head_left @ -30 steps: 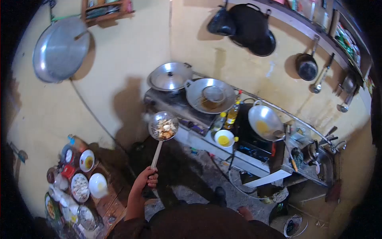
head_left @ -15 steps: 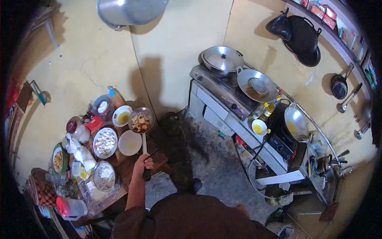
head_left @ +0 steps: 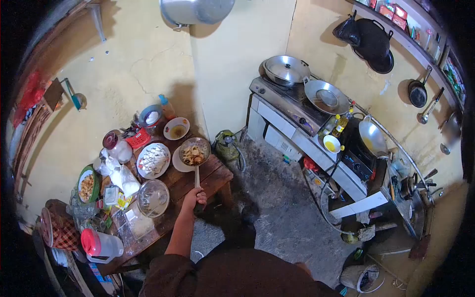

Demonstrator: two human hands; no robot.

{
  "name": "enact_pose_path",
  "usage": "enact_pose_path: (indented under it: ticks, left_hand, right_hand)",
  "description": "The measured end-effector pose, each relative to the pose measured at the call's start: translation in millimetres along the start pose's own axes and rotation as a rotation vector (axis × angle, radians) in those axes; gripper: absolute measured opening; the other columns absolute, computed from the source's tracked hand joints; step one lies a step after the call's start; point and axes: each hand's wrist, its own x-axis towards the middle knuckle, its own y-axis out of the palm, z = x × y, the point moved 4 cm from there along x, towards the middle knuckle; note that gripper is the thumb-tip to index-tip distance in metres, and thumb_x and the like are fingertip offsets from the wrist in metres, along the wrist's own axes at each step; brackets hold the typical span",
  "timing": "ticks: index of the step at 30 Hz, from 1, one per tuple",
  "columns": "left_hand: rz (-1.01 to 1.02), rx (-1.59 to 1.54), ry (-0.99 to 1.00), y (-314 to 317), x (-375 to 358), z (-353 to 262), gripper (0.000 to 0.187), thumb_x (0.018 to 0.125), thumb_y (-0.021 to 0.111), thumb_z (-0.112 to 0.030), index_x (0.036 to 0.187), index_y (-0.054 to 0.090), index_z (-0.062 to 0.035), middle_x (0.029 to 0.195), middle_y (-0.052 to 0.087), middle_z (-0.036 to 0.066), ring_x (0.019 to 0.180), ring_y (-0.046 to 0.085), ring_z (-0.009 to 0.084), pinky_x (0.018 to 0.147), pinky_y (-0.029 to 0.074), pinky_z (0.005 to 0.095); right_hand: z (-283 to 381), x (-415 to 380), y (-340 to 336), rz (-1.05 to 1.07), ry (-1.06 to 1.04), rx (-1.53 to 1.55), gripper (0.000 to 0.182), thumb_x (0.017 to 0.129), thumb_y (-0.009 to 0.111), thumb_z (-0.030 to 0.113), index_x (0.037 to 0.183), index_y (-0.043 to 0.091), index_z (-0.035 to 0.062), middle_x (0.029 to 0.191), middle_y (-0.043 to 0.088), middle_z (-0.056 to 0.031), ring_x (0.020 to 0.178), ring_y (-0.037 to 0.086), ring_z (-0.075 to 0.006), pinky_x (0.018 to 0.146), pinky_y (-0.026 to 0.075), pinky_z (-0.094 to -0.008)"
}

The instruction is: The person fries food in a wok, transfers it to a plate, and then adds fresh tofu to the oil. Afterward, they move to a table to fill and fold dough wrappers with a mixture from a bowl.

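My left hand (head_left: 194, 198) is closed around the handle of a slotted skimmer (head_left: 197, 174). Browned fried pieces (head_left: 192, 155) lie in its round perforated head. The skimmer is above the wooden table (head_left: 215, 173), partly covering a white bowl (head_left: 179, 161). Beside it is a white plate of flour-coated pieces (head_left: 153, 161). Behind stands a bowl with yellowish liquid (head_left: 176, 129). A clear bowl with white powder (head_left: 153, 198) sits nearer me. Of my right side, only a sliver of skin (head_left: 303, 269) shows past my dark shirt; its fingers are hidden.
To the right, a stove (head_left: 289, 106) bears a lidded pan (head_left: 287, 69) and a wok (head_left: 326, 96). Another wok (head_left: 372, 136) sits on a black burner further right. A green gas cylinder (head_left: 226, 143) stands by the wall. A bucket (head_left: 360, 278) is on the floor at lower right.
The view has shifted, so table and stove sit differently in it. My left hand still grips the skimmer with the fried pieces, whose head now covers more of the white bowl.
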Motion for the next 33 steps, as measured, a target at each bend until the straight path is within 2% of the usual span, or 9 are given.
enact_pose_path:
  ticks: [2, 8, 14, 16, 17, 19, 24, 31, 33]
  left_hand:
    - [0.008, -0.021, -0.011, -13, 2, -5, 0.009, 0.085, 0.047, -0.012, 0.078, 0.042, -0.0074, 0.055, 0.036, -0.003, 0.04, 0.034, 0.0051, 0.035, 0.031, 0.0188]
    - [-0.01, 0.008, 0.034, -32, 4, -22, 0.009, 0.084, 0.046, -0.011, 0.078, 0.041, -0.0074, 0.056, 0.037, -0.001, 0.042, 0.036, 0.0067, 0.038, 0.034, 0.0196]
    - [-0.06, -0.025, -0.166, -41, 3, -4, 0.014, 0.082, 0.05, -0.013, 0.075, 0.039, -0.0059, 0.059, 0.039, 0.002, 0.047, 0.04, 0.0093, 0.043, 0.039, 0.0217]
    - [0.051, -0.055, -0.203, -50, 3, -5, 0.017, 0.082, 0.053, -0.018, 0.078, 0.043, -0.0041, 0.063, 0.044, 0.005, 0.055, 0.048, 0.0157, 0.052, 0.046, 0.0265]
    - [0.047, -0.056, -0.193, -53, -2, -9, 0.017, 0.082, 0.053, -0.018, 0.078, 0.043, -0.0041, 0.063, 0.044, 0.005, 0.055, 0.048, 0.0157, 0.052, 0.046, 0.0265]
    - [0.127, 0.308, -0.227, -55, -19, -14, 0.025, 0.082, 0.056, -0.025, 0.087, 0.048, -0.0025, 0.077, 0.054, 0.009, 0.072, 0.056, 0.0233, 0.068, 0.048, 0.0331]
    - [0.083, 0.501, -0.336, -73, -53, -36, 0.037, 0.084, 0.053, -0.031, 0.106, 0.048, -0.002, 0.102, 0.055, 0.013, 0.095, 0.054, 0.027, 0.081, 0.045, 0.04]
    - [0.074, 0.758, -0.289, -75, -77, -76, 0.04, 0.08, 0.06, -0.03, 0.111, 0.049, -0.0076, 0.109, 0.054, 0.006, 0.096, 0.052, 0.02, 0.08, 0.045, 0.0391]
    - [0.372, 1.079, 0.328, -85, -64, -126, 0.042, 0.079, 0.062, -0.027, 0.112, 0.047, -0.0063, 0.106, 0.053, 0.005, 0.094, 0.051, 0.0175, 0.077, 0.047, 0.0369]
  right_hand:
    - [-19, -17, 31, 0.093, 0.053, -0.417, 0.03, 0.076, 0.054, 0.031, 0.086, 0.064, 0.004, 0.081, 0.064, -0.0137, 0.071, 0.061, -0.0251, 0.069, 0.049, -0.0375]
    - [41, -54, -2, 0.198, -0.365, 0.62, 0.019, 0.072, 0.054, 0.02, 0.069, 0.065, 0.0053, 0.076, 0.062, -0.0119, 0.075, 0.059, -0.0279, 0.067, 0.046, -0.037]
    - [147, 19, -27, -0.282, -0.457, -0.582, 0.02, 0.075, 0.054, 0.022, 0.076, 0.064, 0.0041, 0.068, 0.059, -0.0069, 0.066, 0.059, -0.0227, 0.057, 0.046, -0.0395]
    - [150, 81, -18, 0.106, 0.385, 0.127, 0.02, 0.078, 0.054, 0.022, 0.086, 0.063, 0.0052, 0.076, 0.061, -0.0068, 0.065, 0.06, -0.0213, 0.054, 0.047, -0.0371]
    - [151, 45, -32, 0.112, 0.376, 0.125, 0.02, 0.078, 0.054, 0.022, 0.086, 0.063, 0.0052, 0.076, 0.061, -0.0068, 0.065, 0.06, -0.0213, 0.054, 0.047, -0.0371]
    - [319, 71, -68, -0.014, 0.401, 0.568, 0.024, 0.081, 0.054, 0.02, 0.099, 0.059, 0.0061, 0.083, 0.061, -0.008, 0.064, 0.061, -0.0214, 0.052, 0.049, -0.0359]
    - [453, 154, -46, 0.066, 0.193, 0.825, 0.037, 0.086, 0.049, 0.033, 0.107, 0.05, 0.0027, 0.087, 0.059, -0.0103, 0.077, 0.06, -0.0259, 0.064, 0.05, -0.0435]
    - [645, 137, -42, 0.741, 0.07, 1.487, 0.067, 0.083, 0.038, 0.06, 0.118, 0.044, 0.003, 0.108, 0.054, -0.0157, 0.098, 0.054, -0.0331, 0.084, 0.043, -0.0462]
    - [658, 136, -38, 0.737, 0.056, 1.526, 0.067, 0.084, 0.037, 0.06, 0.119, 0.042, 0.0029, 0.108, 0.055, -0.0157, 0.098, 0.053, -0.0336, 0.083, 0.043, -0.0464]
